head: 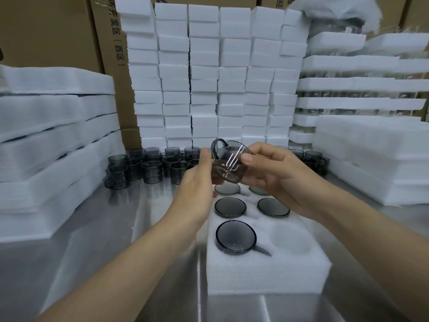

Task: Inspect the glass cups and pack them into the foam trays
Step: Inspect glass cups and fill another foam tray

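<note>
Head view: the right hand [267, 173] pinches a smoky grey glass cup with a handle [228, 166], tilted above the white foam tray [267, 273] at centre; the left hand [199, 180], fingers fairly straight, touches its 9 o'clock side. This looks like inspection. Next, the cup should go into the empty pocket [290, 238] at the tray's 4 o'clock, handle aligned. Unpacked grey cups [148, 166] crowd 11 o'clock; the steel counter [116, 240] lies open at 8 o'clock.
</note>
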